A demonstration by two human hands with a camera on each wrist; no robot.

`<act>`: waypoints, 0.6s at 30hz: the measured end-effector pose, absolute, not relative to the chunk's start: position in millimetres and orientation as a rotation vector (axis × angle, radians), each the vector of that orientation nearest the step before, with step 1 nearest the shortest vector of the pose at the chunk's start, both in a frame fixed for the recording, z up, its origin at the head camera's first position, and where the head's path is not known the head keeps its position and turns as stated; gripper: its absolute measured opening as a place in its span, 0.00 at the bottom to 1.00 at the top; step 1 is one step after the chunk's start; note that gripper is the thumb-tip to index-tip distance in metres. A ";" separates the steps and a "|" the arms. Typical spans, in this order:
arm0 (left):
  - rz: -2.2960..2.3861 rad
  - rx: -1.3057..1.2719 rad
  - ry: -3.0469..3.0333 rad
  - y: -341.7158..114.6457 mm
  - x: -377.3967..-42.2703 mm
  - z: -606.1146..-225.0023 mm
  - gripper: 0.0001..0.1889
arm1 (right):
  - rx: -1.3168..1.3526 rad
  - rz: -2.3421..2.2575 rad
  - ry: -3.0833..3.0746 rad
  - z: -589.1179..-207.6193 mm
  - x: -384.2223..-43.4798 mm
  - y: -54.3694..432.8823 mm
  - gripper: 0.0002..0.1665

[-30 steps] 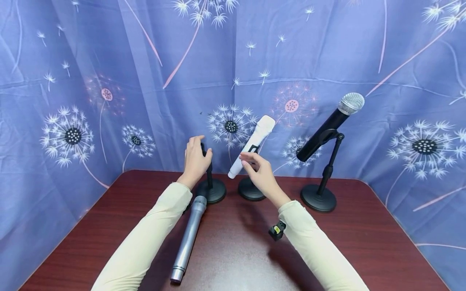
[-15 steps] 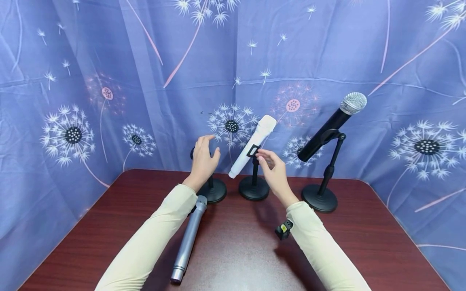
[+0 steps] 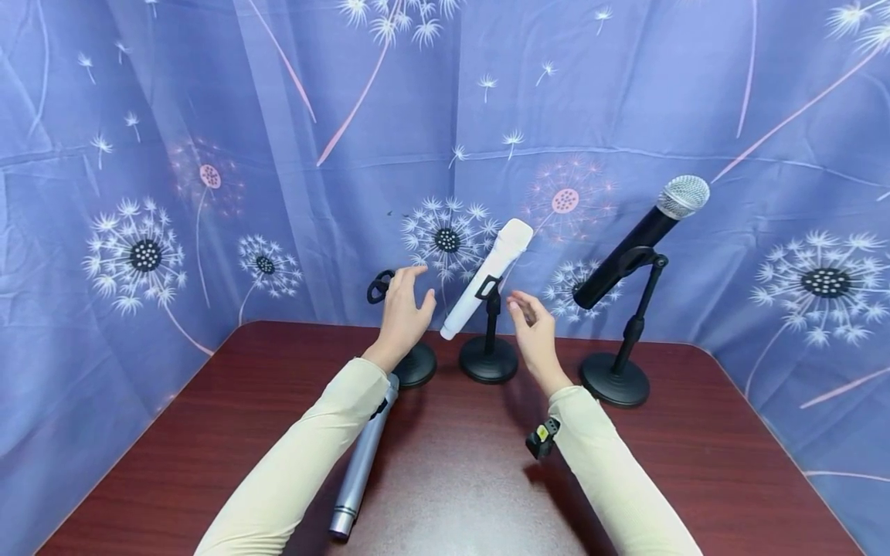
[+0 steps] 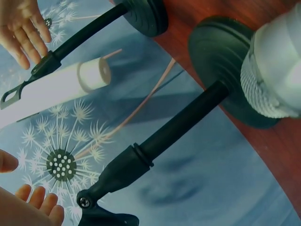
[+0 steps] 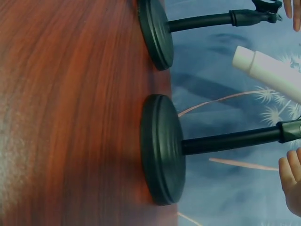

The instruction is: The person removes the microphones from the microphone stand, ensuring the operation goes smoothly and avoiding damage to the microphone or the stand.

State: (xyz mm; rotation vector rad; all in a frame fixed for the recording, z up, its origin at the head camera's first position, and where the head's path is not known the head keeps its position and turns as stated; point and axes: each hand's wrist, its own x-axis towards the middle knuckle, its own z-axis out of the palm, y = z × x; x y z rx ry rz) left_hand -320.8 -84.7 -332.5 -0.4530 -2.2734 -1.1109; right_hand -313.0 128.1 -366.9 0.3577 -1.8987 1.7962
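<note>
A white microphone (image 3: 485, 279) leans at a slant in the clip of the middle black stand (image 3: 489, 360). To its right my right hand (image 3: 537, 333) hovers with fingers loosely bent, holding nothing and apart from the clip. My left hand (image 3: 405, 315) is raised in front of the left stand (image 3: 417, 366), fingers relaxed and thumb apart, with nothing in it. That stand's clip (image 3: 378, 286) shows bare beside the hand. Below the left forearm a silver-grey microphone (image 3: 365, 463) lies on the table, its head partly covered by the sleeve; the left wrist view shows its mesh head (image 4: 268, 84) close up.
At the right a black microphone with a silver mesh head (image 3: 629, 247) rests tilted in a third stand (image 3: 615, 378). The dark red wooden table (image 3: 459, 463) ends at a blue curtain (image 3: 361, 208) with dandelion prints, close behind the stands.
My right hand has drawn back to the right from the white microphone's clip. My left hand has shifted rightward, uncovering the left stand's clip. The white microphone stays in its stand.
</note>
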 end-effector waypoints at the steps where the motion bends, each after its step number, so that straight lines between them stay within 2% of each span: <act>1: -1.116 -0.454 -2.277 -83.8 -320.7 -333.4 0.21 | 0.345 1.792 -1.918 -367.6 -313.6 127.9 0.18; 13: -1.147 -0.443 -2.328 -73.4 -319.6 -341.3 0.21 | 0.296 1.815 -2.064 -380.2 -318.9 121.7 0.23; 18: -1.152 -0.461 -2.329 -70.5 -319.4 -345.8 0.21 | 0.286 1.844 -2.074 -400.8 -336.3 122.1 0.25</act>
